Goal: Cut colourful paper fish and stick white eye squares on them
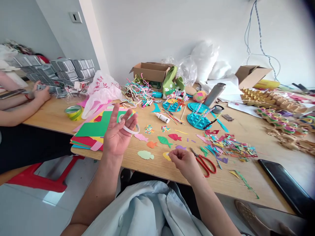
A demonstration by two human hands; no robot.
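Observation:
My left hand (pixel 119 136) is raised palm up at the table's front, its fingers partly curled. A thin white ring, like a narrow roll of tape (pixel 135 132), is looped round its fingers. My right hand (pixel 184 160) is low over the table, thumb and forefinger pinched at the edge of a yellow paper cutout (pixel 166 156); anything between the fingertips is hidden. Around it lie paper fish: pale green (pixel 145 155), orange (pixel 152 144), green (pixel 164 141), red (pixel 175 137), pink (pixel 141 137) and purple (pixel 180 147). Red-handled scissors (pixel 208 165) lie right beside my right hand.
Coloured paper sheets (pixel 92 129) and yellow tape (pixel 73 112) lie left. A glue bottle (pixel 162 118), blue craft discs (pixel 199 121) and a steel flask (pixel 215 94) stand further back. Paper scraps (pixel 228 146) and a phone (pixel 283 183) are right. Another person's hands (pixel 41 93) are far left.

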